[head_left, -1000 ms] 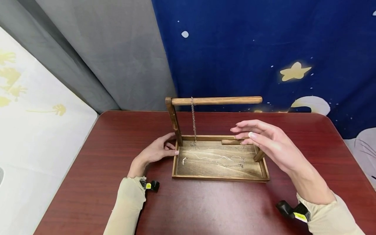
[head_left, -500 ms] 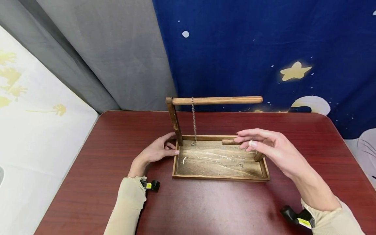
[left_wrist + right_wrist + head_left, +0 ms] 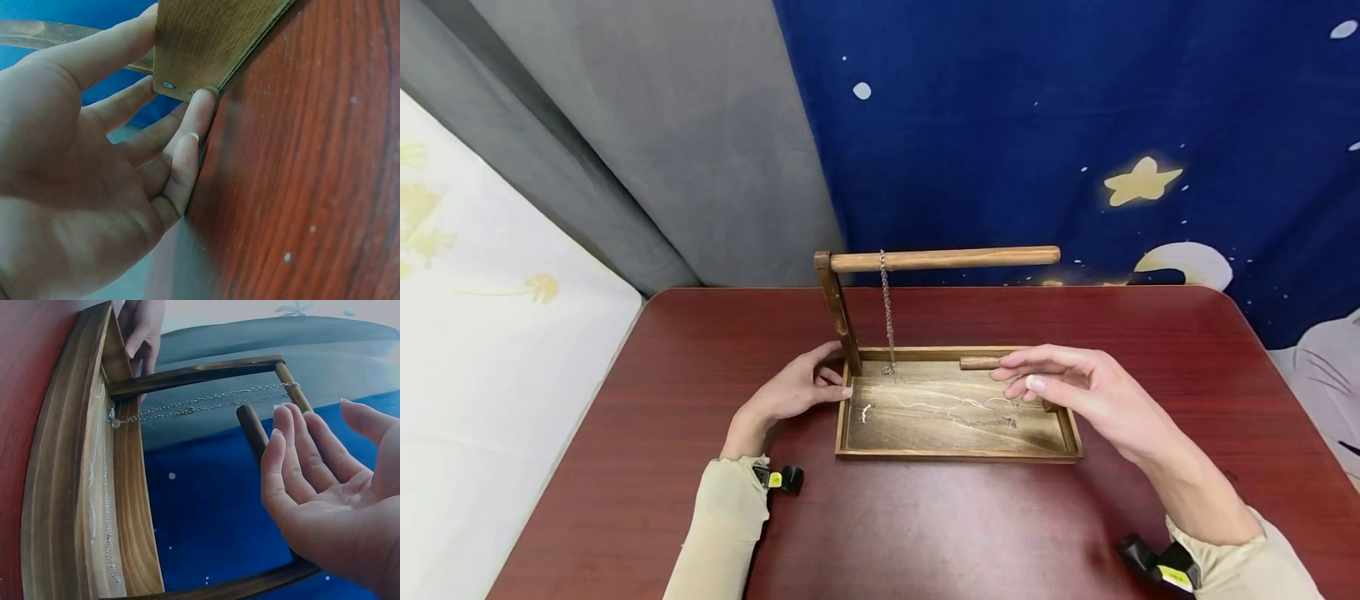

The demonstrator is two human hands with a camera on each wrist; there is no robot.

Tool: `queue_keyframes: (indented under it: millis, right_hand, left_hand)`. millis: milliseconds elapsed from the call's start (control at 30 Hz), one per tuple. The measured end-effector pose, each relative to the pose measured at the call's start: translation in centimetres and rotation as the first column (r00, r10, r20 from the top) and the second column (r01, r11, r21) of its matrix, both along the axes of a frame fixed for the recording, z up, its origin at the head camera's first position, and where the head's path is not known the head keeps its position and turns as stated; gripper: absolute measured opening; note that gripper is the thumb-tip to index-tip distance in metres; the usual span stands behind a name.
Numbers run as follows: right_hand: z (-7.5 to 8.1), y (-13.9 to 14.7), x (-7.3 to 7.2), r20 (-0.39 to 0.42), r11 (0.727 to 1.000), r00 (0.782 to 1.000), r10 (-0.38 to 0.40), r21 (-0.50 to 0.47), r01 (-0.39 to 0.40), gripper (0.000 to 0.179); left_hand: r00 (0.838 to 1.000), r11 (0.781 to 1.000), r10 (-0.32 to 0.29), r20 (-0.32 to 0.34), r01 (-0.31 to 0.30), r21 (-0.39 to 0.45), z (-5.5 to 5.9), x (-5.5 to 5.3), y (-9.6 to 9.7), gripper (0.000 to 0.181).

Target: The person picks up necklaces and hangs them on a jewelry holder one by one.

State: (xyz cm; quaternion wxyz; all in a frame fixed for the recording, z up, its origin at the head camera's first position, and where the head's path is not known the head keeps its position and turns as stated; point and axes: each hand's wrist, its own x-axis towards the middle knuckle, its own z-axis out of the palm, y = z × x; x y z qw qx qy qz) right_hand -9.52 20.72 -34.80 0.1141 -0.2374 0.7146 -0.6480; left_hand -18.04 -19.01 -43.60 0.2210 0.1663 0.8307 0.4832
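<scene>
A wooden jewelry stand [image 3: 940, 454] has a shallow tray, a tall left post and a long upper bar [image 3: 955, 259]. A silver chain necklace [image 3: 887, 304] hangs from that bar near the post, its lower end at the tray. Several thin chains [image 3: 951, 404] lie in the tray. At the tray's left end my left hand [image 3: 797, 385] holds the stand, thumb on the rim and other fingers around the corner by the post. My right hand [image 3: 1093, 387], fingers loosely bent and holding nothing, hovers over the tray's right end near the shorter lower bar [image 3: 252, 428]. It hides most of the right post.
The stand stands on a reddish-brown table [image 3: 925, 525]. Behind it hang a grey curtain [image 3: 700, 150] and a blue curtain [image 3: 970, 125] with stars and a moon. White patterned cloth [image 3: 497, 333] is at the left. Each wrist wears a small black camera [image 3: 790, 480].
My right hand has come down from above the lower bar toward the tray's right end. My left hand keeps its hold. The head view has shifted slightly.
</scene>
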Motion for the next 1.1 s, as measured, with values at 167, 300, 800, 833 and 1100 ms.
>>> queue_keyframes:
  millis: [167, 300, 800, 833, 1100]
  right_hand:
    - [-0.5, 0.0, 0.1, -0.025, 0.999, 1.000, 0.017, 0.039, -0.016, 0.030]
    - [-1.0, 0.0, 0.3, -0.013, 0.998, 1.000, 0.022, 0.052, -0.022, 0.030]
    - [-2.8, -0.2, 0.1, 0.073, 0.993, 0.997, 0.001, 0.121, -0.010, 0.030]
    - [-2.9, -0.3, 0.1, 0.078, 0.992, 0.997, -0.003, 0.126, -0.007, 0.030]
    - [-3.8, -0.4, -0.1, 0.146, 0.989, 0.989, -0.024, 0.147, 0.003, 0.032]
  left_hand:
    - [1.000, 1.000, 0.003, 0.000, -0.003, 0.011, 0.1, 0.1, 0.1, 0.080]
    - [1.000, 1.000, 0.002, 0.001, -0.002, 0.010, 0.0, 0.1, 0.1, 0.079]
    - [1.000, 0.999, -0.015, -0.012, 0.015, 0.031, -0.1, 0.0, 0.1, 0.078]
    - [1.000, 0.999, -0.016, -0.010, 0.017, 0.033, -0.1, -0.1, 0.1, 0.078]
    - [1.000, 1.000, -0.011, -0.009, 0.011, 0.016, -0.3, -0.2, 0.0, 0.080]
